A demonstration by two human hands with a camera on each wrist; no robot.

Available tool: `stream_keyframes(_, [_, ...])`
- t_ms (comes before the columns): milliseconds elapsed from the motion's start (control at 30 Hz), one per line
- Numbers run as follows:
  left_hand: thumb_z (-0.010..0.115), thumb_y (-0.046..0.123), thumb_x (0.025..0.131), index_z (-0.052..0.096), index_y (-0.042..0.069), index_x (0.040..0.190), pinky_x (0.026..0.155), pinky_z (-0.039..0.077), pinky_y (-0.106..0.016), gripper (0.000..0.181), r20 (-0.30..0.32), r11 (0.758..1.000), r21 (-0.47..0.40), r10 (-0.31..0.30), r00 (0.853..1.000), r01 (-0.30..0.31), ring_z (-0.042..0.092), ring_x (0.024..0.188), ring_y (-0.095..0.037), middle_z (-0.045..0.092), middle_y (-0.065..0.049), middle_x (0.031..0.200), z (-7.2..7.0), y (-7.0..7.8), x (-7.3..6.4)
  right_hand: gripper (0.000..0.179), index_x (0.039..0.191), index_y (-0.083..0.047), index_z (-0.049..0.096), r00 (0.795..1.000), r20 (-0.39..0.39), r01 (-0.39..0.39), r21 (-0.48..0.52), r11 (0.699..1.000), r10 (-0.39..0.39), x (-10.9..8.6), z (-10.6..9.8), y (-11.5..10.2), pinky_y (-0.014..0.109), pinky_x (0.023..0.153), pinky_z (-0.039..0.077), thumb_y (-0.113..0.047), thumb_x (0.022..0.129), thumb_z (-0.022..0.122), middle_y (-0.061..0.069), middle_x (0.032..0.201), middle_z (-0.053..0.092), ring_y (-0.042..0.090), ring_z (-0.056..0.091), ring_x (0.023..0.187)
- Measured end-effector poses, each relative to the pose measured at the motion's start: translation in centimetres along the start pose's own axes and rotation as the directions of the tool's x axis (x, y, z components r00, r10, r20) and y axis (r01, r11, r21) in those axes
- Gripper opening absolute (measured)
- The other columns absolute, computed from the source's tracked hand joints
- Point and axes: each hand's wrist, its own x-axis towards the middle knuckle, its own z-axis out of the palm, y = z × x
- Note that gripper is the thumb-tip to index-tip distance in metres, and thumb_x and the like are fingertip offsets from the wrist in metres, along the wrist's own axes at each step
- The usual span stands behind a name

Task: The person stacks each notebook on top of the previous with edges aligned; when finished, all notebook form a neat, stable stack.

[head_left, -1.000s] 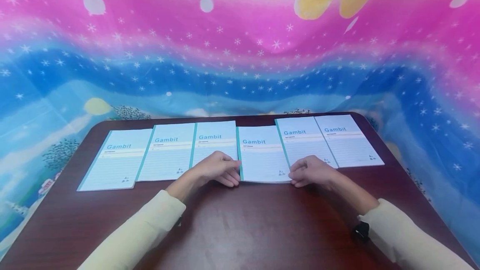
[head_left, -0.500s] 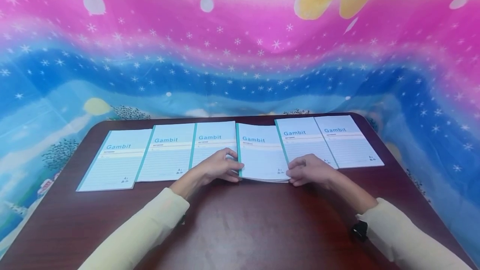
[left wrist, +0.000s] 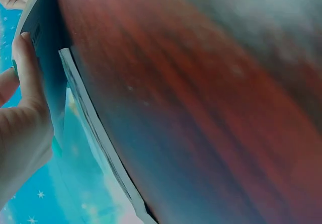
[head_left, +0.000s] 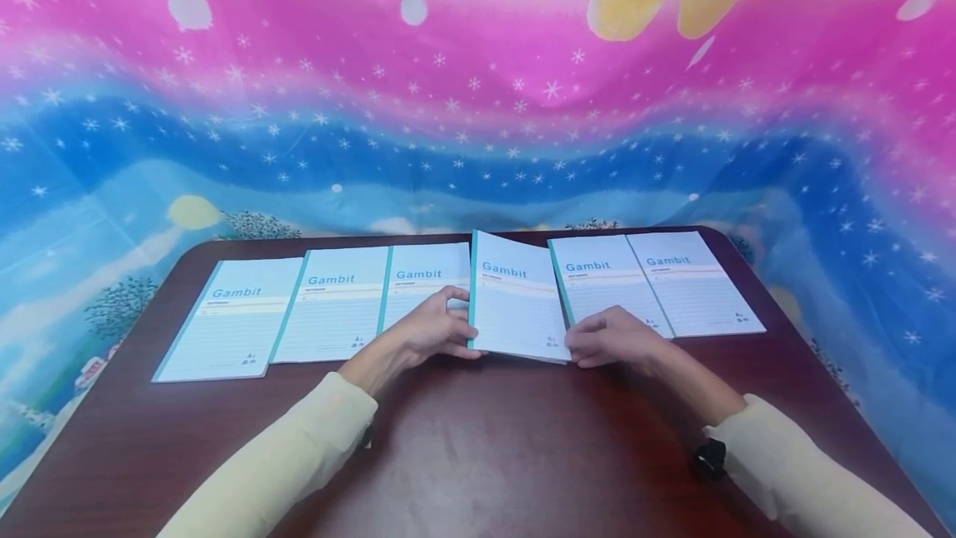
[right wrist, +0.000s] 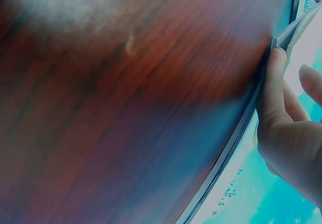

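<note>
A white notebook (head_left: 515, 305) with a green spine and "Gambit" on its cover is tilted, its left side raised off the table. My left hand (head_left: 429, 326) grips its spine edge near the lower left corner, thumb above and fingers below. In the left wrist view the notebook's dark underside (left wrist: 48, 58) shows over the fingers of the left hand (left wrist: 25, 113). At the lower right corner, my right hand (head_left: 616, 339) pinches the same notebook. The right wrist view has the right hand's index fingertip right at that corner, the right hand (right wrist: 292, 138) low beside the neighbouring notebook.
Three matching notebooks lie in a row to the left: a far left one (head_left: 224, 326), a second (head_left: 332, 310) and a third (head_left: 426, 260). To the right lie two more, an inner notebook (head_left: 597, 285) and an outer notebook (head_left: 698, 285). All rest on a dark brown table (head_left: 508, 447) before a patterned cloth (head_left: 478, 65).
The middle notebook has gone from lying nearly flat to tilted, its left side and far edge rising. My left hand has risen slightly with it; my right hand has shifted a little left.
</note>
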Motion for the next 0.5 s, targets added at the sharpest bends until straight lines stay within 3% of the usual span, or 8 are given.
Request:
stream_keyframes(267, [0.054,-0.015,0.093,0.031,0.005,0.14,0.08,0.061,-0.047,0.056,0.047,0.999,-0.017,0.051,0.998,-0.05,0.071,0.096,-0.031,0.066,-0.022,0.119,-0.14,0.45,-0.03,0.041,0.124,0.006,0.069,1.0,-0.014,-0.024,0.026,0.999,0.025,0.04,0.07,-0.42,0.037,0.082,0.061,-0.023,0.095,0.074,0.014,0.105,0.07,0.024,0.071,0.093])
stream_keyframes(500, [0.054,-0.015,0.093,0.031,0.006,0.14,0.082,0.06,-0.048,0.056,0.064,0.997,-0.052,0.059,0.996,-0.056,0.07,0.098,-0.03,0.064,-0.022,0.12,-0.06,0.85,-0.25,0.039,0.124,0.005,0.068,1.0,-0.008,0.009,0.057,0.998,-0.008,-0.11,-0.18,-0.54,0.037,0.085,0.06,-0.023,0.097,0.071,0.015,0.109,0.07,0.025,0.069,0.094])
